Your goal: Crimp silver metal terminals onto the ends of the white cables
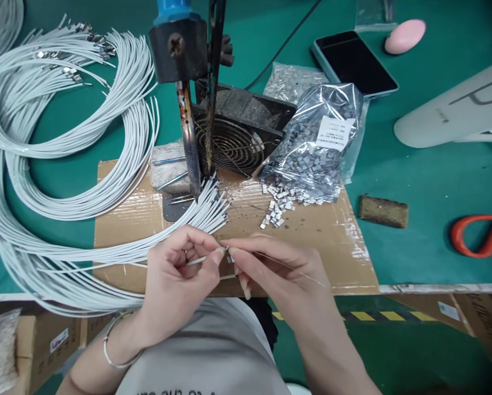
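My left hand point(180, 280) pinches a white wire point(196, 261) close to its end, between thumb and forefinger. The fingertips of my right hand point(289, 274) meet it there, closed on a small metal terminal point(228, 249) that is mostly hidden. A thin silvery strand point(309, 278), like solder wire, runs out along my right hand. Just beyond my hands, a bundle of white wires point(180, 235) lies with its ends below a soldering iron point(188, 131). Loose metal terminals point(277, 206) are scattered on the cardboard point(246, 214) in front of the right hand.
Coiled white wires point(139, 131) fill the left side. A black fan point(229, 142) stands behind the iron. On the right are a bag of terminals point(307, 148), a phone point(353, 63), a brown block point(384, 212), orange-handled tool point(472, 236), white bottle point(456, 104) and pink egg-shaped object point(405, 37).
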Demonstrator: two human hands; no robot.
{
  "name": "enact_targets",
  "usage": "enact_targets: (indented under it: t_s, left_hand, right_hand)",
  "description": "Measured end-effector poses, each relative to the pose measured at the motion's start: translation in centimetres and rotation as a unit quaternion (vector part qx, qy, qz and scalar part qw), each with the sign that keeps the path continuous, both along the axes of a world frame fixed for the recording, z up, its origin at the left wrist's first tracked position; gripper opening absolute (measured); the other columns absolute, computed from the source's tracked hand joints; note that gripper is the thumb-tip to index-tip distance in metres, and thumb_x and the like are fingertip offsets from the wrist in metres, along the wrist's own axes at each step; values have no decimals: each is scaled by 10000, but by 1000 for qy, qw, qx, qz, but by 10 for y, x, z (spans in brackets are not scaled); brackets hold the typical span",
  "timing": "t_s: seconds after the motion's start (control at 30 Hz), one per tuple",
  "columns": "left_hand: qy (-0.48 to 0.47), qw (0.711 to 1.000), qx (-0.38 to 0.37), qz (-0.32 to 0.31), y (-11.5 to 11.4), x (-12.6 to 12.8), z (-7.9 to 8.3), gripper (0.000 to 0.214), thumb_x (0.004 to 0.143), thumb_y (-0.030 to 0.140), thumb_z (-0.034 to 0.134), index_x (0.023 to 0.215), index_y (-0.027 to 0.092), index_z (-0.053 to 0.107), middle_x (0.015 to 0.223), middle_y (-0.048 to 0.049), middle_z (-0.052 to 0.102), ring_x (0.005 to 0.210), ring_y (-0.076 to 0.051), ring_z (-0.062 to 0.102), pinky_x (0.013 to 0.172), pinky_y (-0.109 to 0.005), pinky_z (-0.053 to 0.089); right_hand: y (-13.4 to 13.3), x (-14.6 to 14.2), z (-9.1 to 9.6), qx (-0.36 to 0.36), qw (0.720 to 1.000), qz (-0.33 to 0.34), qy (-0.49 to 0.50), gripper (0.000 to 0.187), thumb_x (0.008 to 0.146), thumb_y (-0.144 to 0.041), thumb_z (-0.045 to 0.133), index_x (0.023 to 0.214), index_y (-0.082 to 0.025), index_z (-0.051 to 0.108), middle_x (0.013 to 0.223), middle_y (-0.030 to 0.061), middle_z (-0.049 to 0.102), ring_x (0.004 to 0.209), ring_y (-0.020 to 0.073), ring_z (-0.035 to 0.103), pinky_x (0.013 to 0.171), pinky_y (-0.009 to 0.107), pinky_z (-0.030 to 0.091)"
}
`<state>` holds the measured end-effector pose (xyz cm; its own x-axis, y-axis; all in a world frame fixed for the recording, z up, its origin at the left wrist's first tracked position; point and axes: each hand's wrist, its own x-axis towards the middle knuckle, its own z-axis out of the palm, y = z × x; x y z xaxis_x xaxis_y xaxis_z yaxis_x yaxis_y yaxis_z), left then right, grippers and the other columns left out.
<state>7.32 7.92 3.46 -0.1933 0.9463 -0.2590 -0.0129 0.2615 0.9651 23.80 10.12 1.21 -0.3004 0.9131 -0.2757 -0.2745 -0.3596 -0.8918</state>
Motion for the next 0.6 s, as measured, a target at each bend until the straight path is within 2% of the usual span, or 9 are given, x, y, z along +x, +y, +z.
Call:
enact_targets:
  t_s: [0.2,0.43,0.6]
  left_hand:
    - [-9,1000,7,1,0,1,-1,161,860,52,748,805,202,731,624,49,670,500,-49,548,449,-93,416]
    - [-27,1000,-13,4,1,-2,0,127,866,91,771,794,191,743,602,51,642,502,-51,526,473,-104,428]
    - [-8,999,-42,7,2,-4,0,111,863,166,788,762,180,744,607,22,648,498,-70,473,453,-152,379]
  right_hand:
    - [-2,0,2,64,996,-27,-49,192,966,-207,778,1044,-329,904,662,-18,676,509,87,621,459,184,528]
    - [1,2,2,-1,998,-60,-36,97,939,-244,814,903,-288,892,654,-21,731,495,83,639,463,166,569]
    - [1,-3,-1,17,990,-123,-59,66,897,-244,849,833,-251,860,595,-25,712,484,109,644,460,201,595]
